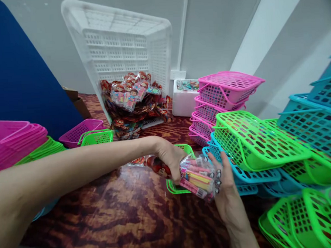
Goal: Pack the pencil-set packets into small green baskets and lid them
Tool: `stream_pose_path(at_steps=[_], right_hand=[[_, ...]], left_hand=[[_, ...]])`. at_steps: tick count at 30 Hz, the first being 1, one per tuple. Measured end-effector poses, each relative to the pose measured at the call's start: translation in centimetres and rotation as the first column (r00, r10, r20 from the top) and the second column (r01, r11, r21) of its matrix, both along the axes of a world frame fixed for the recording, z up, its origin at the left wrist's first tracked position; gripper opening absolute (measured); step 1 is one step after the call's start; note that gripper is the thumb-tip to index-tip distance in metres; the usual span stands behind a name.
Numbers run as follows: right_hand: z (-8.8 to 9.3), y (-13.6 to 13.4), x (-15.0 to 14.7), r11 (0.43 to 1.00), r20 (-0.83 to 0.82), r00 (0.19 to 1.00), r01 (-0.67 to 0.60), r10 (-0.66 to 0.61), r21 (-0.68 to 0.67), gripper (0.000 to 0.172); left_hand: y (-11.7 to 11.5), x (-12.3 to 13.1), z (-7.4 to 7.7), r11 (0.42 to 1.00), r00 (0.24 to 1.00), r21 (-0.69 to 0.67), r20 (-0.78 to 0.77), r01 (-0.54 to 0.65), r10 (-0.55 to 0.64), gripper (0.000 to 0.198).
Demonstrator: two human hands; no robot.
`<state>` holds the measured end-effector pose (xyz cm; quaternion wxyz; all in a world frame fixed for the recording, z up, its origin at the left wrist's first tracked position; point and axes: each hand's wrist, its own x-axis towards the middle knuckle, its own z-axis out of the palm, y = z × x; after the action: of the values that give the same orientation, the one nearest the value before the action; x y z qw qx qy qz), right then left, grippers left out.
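Both hands hold a clear plastic packet of coloured pens [198, 177] with a cartoon girl printed on it, just above a small green basket [176, 188] on the wooden table [125, 211]. My left hand [170, 157] reaches across from the left and grips the packet's left end with curled fingers. From below, my right hand [227, 187] supports the packet's right end, fingers wrapped around it. More packets of the same kind [131, 100] lie heaped at the foot of a tipped white crate [117, 45] behind.
Stacks of pink baskets [225, 91], green baskets [255, 141] and blue baskets [315, 116] crowd the right side. Pink and green stacks [16, 143] lie at the left, with a purple basket [77, 132] and small green basket [98, 136]. A white foam box [183, 99] stands at the wall.
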<state>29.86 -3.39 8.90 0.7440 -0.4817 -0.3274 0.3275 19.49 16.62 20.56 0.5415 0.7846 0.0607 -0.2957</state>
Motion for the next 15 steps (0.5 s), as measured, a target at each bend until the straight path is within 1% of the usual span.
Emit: stream_pose_path(at_steps=[1,2,3,4,5,6,8,9,11,12,13,14,15], right_hand=[[0.5,0.0,1.0,1.000,0.008,1.000,-0.030,0.030,0.002,0.093],[1.0,-0.1,2.0,0.996,0.025,0.996,-0.083,0.084,-0.028,0.098],[1.6,-0.4,3.0,0.983,0.043,0.986,-0.160,0.164,-0.090,0.100],[2.1,-0.7,3.9,0.956,0.050,0.966,-0.244,0.255,-0.163,0.101],[2.6,-1.1,4.5,0.918,0.039,0.938,-0.328,0.344,-0.223,0.101],[3.0,-1.6,5.0,0.875,0.011,0.903,-0.412,0.429,-0.255,0.104],[3.1,-2.4,4.9,0.786,-0.066,0.819,-0.566,0.570,-0.247,0.115],[3.0,-2.7,4.5,0.741,-0.101,0.776,-0.627,0.623,-0.241,0.118],[2.3,-2.8,2.9,0.647,-0.179,0.700,-0.710,0.691,-0.277,0.114],[1.8,-2.7,2.0,0.599,-0.236,0.669,-0.740,0.705,-0.305,0.110],[1.4,-2.6,1.1,0.565,-0.305,0.645,-0.763,0.701,-0.314,0.106],[1.0,-2.3,0.2,0.552,-0.381,0.626,-0.779,0.680,-0.297,0.104],[0.8,-2.1,-0.5,0.564,-0.456,0.613,-0.785,0.645,-0.257,0.103]], left_hand=[[0.0,0.8,-0.6,0.999,0.999,-0.040,-0.031,0.024,-0.025,0.022],[0.0,1.3,-1.3,0.997,0.998,-0.067,-0.063,0.026,-0.030,0.021],[-0.3,1.4,-2.1,0.996,0.995,-0.091,-0.098,0.021,-0.030,0.020],[-0.7,1.2,-2.9,0.993,0.990,-0.118,-0.134,0.015,-0.031,0.019],[-1.2,0.7,-3.6,0.989,0.984,-0.149,-0.175,0.018,-0.044,0.018],[-1.8,0.0,-4.2,0.980,0.979,-0.200,-0.198,0.017,-0.057,0.019],[-3.2,-1.7,-5.2,0.946,0.960,-0.324,-0.254,0.028,-0.115,0.028],[-3.8,-2.5,-5.6,0.929,0.955,-0.370,-0.266,0.022,-0.129,0.034],[-4.4,-3.7,-5.9,0.908,0.946,-0.420,-0.290,0.009,-0.144,0.040],[-4.3,-4.0,-6.0,0.906,0.943,-0.423,-0.300,0.000,-0.141,0.041],[-4.0,-4.0,-6.0,0.910,0.939,-0.414,-0.315,-0.009,-0.134,0.040],[-3.5,-3.8,-5.9,0.919,0.935,-0.394,-0.333,-0.017,-0.125,0.038],[-2.8,-3.4,-5.7,0.928,0.925,-0.372,-0.358,-0.019,-0.124,0.036]])
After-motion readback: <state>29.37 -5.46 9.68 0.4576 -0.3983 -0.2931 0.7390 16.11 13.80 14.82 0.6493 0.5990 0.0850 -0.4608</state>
